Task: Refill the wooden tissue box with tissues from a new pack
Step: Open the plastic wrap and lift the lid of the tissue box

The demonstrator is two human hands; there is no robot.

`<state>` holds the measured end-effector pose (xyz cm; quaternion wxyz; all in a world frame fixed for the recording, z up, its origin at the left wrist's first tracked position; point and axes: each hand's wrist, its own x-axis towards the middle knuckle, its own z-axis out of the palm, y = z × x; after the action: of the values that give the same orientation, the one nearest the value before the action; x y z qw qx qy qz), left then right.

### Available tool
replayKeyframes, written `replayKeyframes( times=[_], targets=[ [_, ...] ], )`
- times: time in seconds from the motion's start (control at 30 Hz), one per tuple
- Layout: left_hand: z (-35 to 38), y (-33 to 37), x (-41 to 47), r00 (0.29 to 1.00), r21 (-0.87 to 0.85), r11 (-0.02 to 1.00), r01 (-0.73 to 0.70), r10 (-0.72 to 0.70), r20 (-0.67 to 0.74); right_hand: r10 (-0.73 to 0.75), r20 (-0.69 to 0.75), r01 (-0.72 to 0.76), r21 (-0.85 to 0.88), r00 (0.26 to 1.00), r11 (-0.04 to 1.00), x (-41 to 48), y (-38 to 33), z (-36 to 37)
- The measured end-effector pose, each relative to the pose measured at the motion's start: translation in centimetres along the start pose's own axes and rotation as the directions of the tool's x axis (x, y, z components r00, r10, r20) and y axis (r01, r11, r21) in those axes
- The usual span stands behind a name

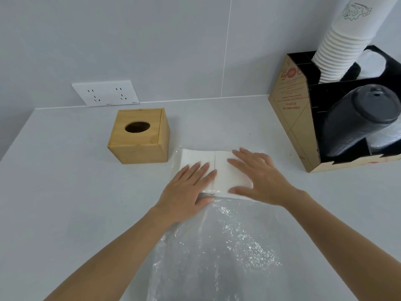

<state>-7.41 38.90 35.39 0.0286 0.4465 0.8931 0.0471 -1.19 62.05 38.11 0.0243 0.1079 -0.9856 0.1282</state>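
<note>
A pale grey desk (65, 192) meets a grey panelled wall (152, 40); a white double socket (105, 93) sits at its far edge.

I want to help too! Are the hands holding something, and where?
Nothing is gripped. Both the left hand and right hand lie flat and open on top of the tissue stack, pressing it down.

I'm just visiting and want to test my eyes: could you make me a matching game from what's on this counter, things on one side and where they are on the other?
Things:
1. wooden tissue box
2. tissue stack
3. white paper cups
4. wall socket

Places:
A. standing in the cardboard organiser
B. on the wall behind the box
C. under both flat hands
D. left of the tissues, oval hole empty

Pairs: 1-D, 2-C, 3-A, 4-B
</note>
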Motion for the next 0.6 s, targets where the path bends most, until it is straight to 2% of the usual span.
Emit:
replayKeyframes(
  times=[0.1, 0.3, 0.6],
  targets=[
    [0.3, 0.0, 0.5, 0.999, -0.016, 1.0, 0.025, -0.025, -0.019, 0.017, 0.086, -0.009, -0.089, 0.996, 0.996, -0.4, 0.2, 0.9],
    [0.5, -0.1, 1.3, 0.998, -0.045, 0.998, 0.047, -0.049, -0.041, 0.021, 0.049, -0.015, -0.109, 0.999, 0.994, -0.1, 0.8, 1.5],
    [0.3, 0.3, 1.7, 0.995, -0.073, 0.993, 0.089, -0.092, -0.04, 0.035, 0.083, -0.023, -0.136, 0.996, 0.99, 0.7, 1.3, 1.2]
  ],
)
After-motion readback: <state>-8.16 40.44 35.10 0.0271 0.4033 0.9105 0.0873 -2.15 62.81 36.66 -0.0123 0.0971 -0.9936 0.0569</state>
